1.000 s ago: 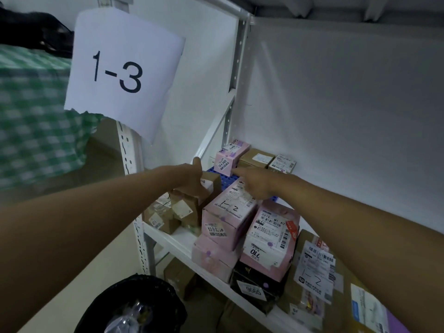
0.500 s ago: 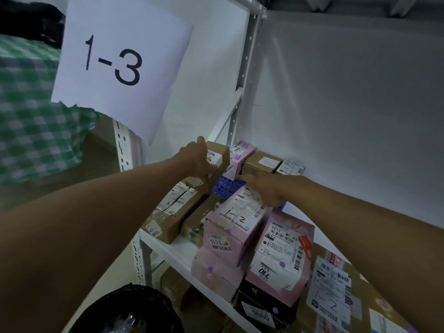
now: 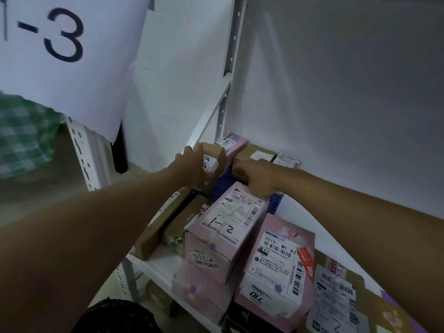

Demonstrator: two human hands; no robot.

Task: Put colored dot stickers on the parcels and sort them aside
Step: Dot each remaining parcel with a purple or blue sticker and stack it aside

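My left hand (image 3: 192, 165) grips a small brown parcel (image 3: 216, 156) with a white label, held up at the back left of the white shelf (image 3: 163, 263). My right hand (image 3: 255, 175) reaches in from the right, and its fingertips meet the parcel's right side; its fingers are hidden behind the knuckles. Below it lies a pink parcel marked "1-2" (image 3: 225, 227) with a purple dot sticker (image 3: 212, 247). Beside that, another pink parcel (image 3: 278, 260) also carries a purple dot (image 3: 278, 288).
A blue crate (image 3: 223, 186) sits under my hands. More parcels line the back wall: pink (image 3: 234, 141), brown (image 3: 254, 152), white-labelled (image 3: 287, 161). Brown boxes (image 3: 161, 224) lie at the shelf's left edge. A "1-3" paper sign (image 3: 67, 44) hangs on the left post, above a black bin (image 3: 115, 316).
My left hand has lifted the small brown parcel off the left pile and carried it up and back. My right hand moved from over the pink "1-2" parcel to the brown parcel's side.
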